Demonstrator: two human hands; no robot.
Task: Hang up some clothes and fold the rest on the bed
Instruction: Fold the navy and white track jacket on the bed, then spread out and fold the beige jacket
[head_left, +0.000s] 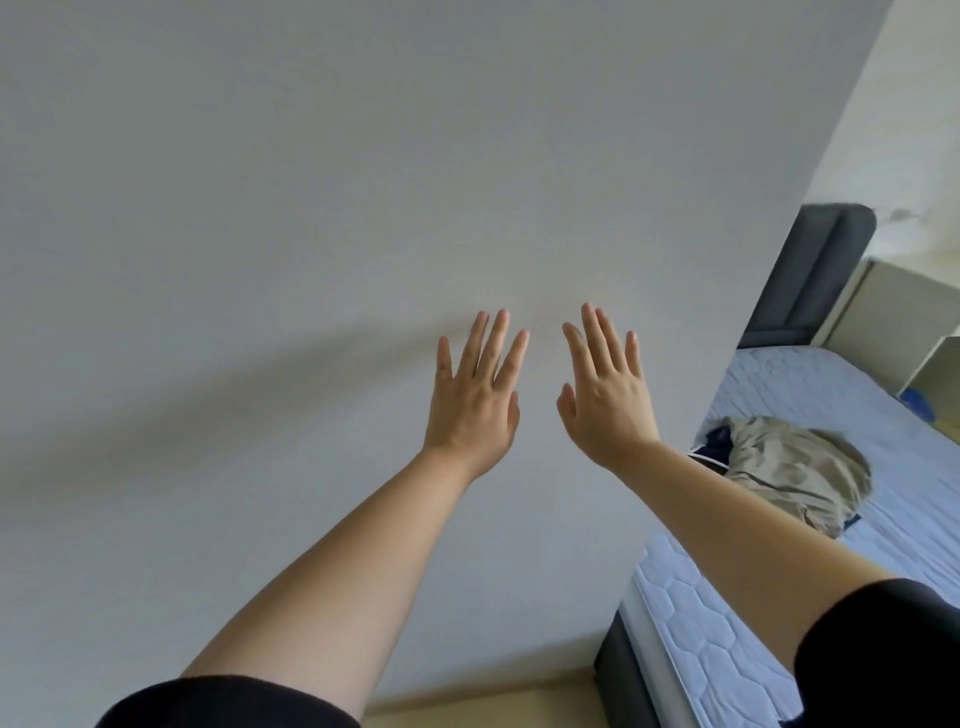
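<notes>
We hold our left hand (475, 400) and right hand (608, 397) flat, grasping nothing; the clothes (789, 473) lie right of them on the bed (883, 415).

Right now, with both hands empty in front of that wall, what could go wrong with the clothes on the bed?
The left hand and right hand face the wall; the bed sits far right, so a reach might be half blind. The beige garment lies bunched against a dark garment; lifting one may drag the other.
</notes>
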